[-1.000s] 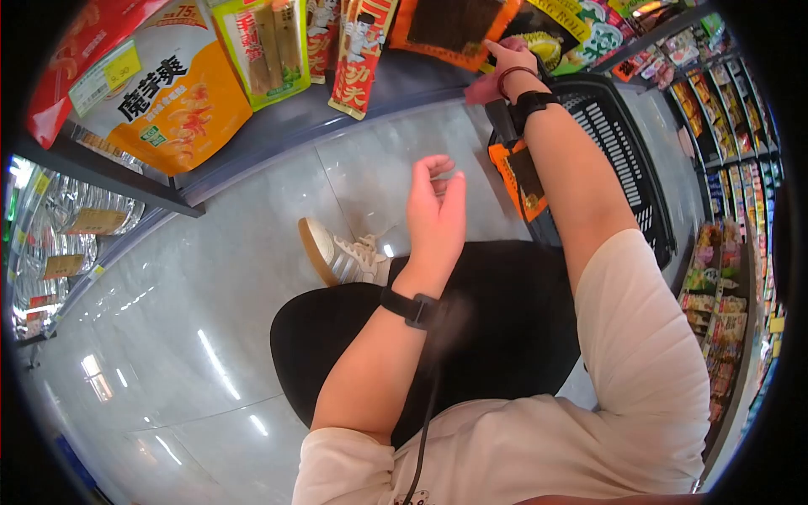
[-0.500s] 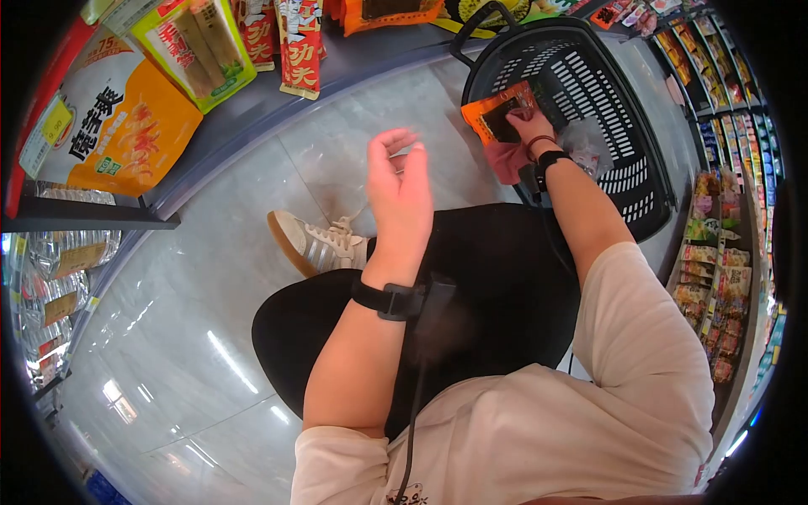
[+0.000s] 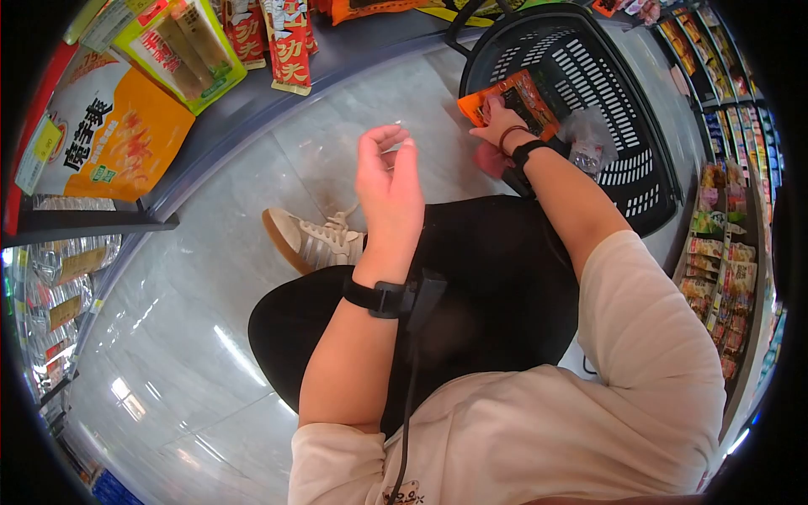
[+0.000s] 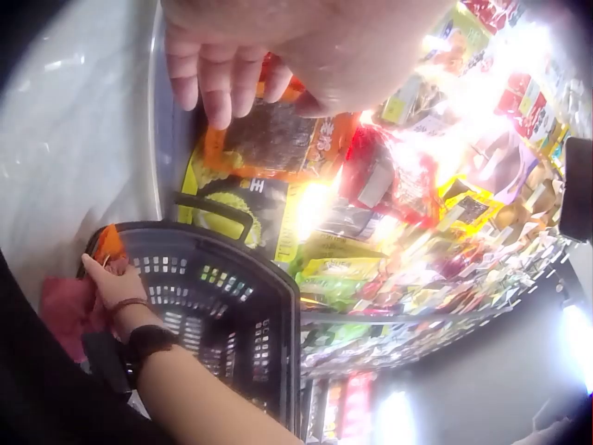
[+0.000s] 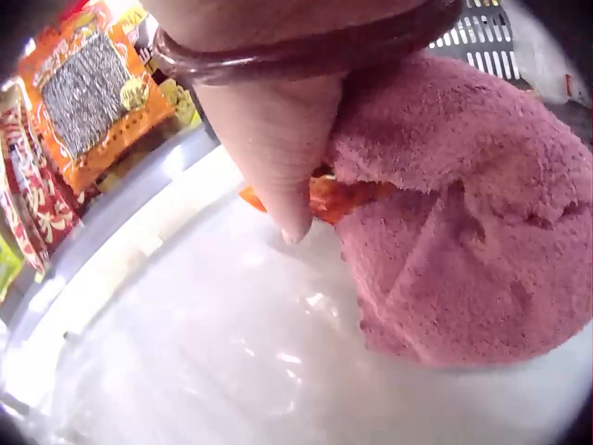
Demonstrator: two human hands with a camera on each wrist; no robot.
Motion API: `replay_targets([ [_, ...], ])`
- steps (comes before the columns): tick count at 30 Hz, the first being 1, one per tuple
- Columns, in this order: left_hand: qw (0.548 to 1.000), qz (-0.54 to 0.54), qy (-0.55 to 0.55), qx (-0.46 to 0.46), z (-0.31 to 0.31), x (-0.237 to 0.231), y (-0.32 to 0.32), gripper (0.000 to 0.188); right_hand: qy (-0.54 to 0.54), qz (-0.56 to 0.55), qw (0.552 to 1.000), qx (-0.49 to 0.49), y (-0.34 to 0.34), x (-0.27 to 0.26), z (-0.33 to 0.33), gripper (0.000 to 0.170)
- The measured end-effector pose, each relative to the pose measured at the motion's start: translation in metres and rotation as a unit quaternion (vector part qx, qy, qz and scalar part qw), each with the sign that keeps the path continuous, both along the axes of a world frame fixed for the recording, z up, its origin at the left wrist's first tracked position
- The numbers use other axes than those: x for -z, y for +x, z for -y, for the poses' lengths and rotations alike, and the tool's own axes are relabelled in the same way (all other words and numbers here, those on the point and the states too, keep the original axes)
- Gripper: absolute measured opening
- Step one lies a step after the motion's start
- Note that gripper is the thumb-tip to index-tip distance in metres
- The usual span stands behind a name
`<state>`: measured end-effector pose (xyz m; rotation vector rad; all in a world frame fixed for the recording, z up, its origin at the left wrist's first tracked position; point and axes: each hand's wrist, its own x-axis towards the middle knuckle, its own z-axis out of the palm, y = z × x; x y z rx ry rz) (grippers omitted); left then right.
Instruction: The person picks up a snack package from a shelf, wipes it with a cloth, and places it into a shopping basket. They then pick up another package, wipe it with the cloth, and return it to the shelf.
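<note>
My right hand (image 3: pixel 502 126) is at the near left side of a black shopping basket (image 3: pixel 644 139) and pinches the edge of an orange snack packet (image 3: pixel 532 101) with a dark window. That packet lies slanted inside the basket rim. In the right wrist view the thumb (image 5: pixel 278 176) covers most of the packet, leaving a strip of orange. A fuzzy pink scrunchie (image 5: pixel 473 269) hangs by the right wrist. Over the floor, my left hand (image 3: pixel 390 177) hangs with loosely curled fingers and holds nothing.
A clear plastic bag (image 3: pixel 589 139) lies in the basket. On the shelf at the left and front are an orange-and-white snack bag (image 3: pixel 126 135), a green packet (image 3: pixel 185 55) and red packets (image 3: pixel 286 42). Stocked racks (image 3: pixel 715 278) stand at the right. A shoe (image 3: pixel 311 240) rests on the floor.
My right hand came from the shelf front to the basket with the orange packet, then shifted slightly left as the packet turned. The left hand stays loosely curled; the view swung rightward.
</note>
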<state>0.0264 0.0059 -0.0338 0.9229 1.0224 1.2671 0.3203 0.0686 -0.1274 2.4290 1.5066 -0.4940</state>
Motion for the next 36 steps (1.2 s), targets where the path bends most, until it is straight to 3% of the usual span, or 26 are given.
replay_targets([
  [2,1.0,0.002,-0.005,-0.002,0.001,-0.001,-0.002,0.027,0.103,-0.055,0.992,-0.045,0.008,0.003,0.005,0.086],
  [9,1.0,0.016,0.01,-0.024,-0.001,0.001,0.001,0.022,0.088,0.008,0.995,-0.04,0.003,0.019,-0.008,0.081],
  [13,1.0,0.015,-0.018,-0.009,0.002,-0.001,0.002,0.019,0.009,0.078,0.997,-0.006,-0.025,0.007,-0.005,0.08],
  [16,1.0,0.027,-0.004,-0.004,0.004,0.004,0.001,0.018,0.021,0.146,0.988,-0.053,-0.031,0.013,-0.003,0.069],
  [18,0.999,0.049,0.018,-0.006,0.001,0.005,0.001,0.018,0.021,0.163,0.983,-0.083,-0.032,0.004,-0.009,0.046],
  [19,0.998,0.065,-0.005,-0.005,0.001,0.005,-0.001,0.018,0.026,0.166,0.982,-0.084,-0.029,0.004,-0.015,0.046],
  [21,0.996,0.081,-0.03,-0.003,0.0,0.003,-0.003,0.018,-0.037,0.185,0.971,-0.148,-0.027,0.009,-0.017,0.028],
  [24,0.993,0.08,-0.09,0.009,-0.001,0.003,-0.007,0.02,-0.012,0.186,0.967,-0.176,-0.027,-0.001,-0.017,0.027],
  [26,0.973,0.105,-0.2,0.055,0.001,0.016,-0.005,0.032,0.033,0.149,0.967,-0.202,-0.034,-0.035,-0.015,0.029],
  [27,0.973,0.106,-0.199,0.056,0.004,0.022,-0.002,0.032,0.033,0.151,0.967,-0.202,-0.038,-0.056,-0.011,0.029],
  [29,0.926,0.116,-0.345,0.101,0.01,0.031,0.004,0.05,0.189,-0.003,0.964,-0.185,-0.049,-0.103,-0.001,0.032],
  [31,0.923,0.134,-0.354,0.064,0.011,0.032,0.007,0.056,0.209,-0.197,0.953,-0.092,-0.075,-0.16,0.016,0.031],
  [32,0.918,0.153,-0.366,0.023,0.013,0.03,0.008,0.061,0.247,-0.376,0.891,-0.053,-0.079,-0.164,0.025,0.029],
  [33,0.919,0.15,-0.363,0.024,0.012,0.029,0.005,0.061,0.275,-0.541,0.794,-0.014,-0.082,-0.169,0.033,0.027],
  [35,0.908,0.356,-0.219,-0.023,0.009,0.025,-0.006,0.065,0.221,-0.557,0.8,0.017,-0.096,-0.191,0.058,0.027],
  [36,0.891,0.404,-0.202,-0.05,0.008,0.011,-0.011,0.057,0.251,-0.605,0.756,0.01,-0.106,-0.187,0.066,0.027],
])
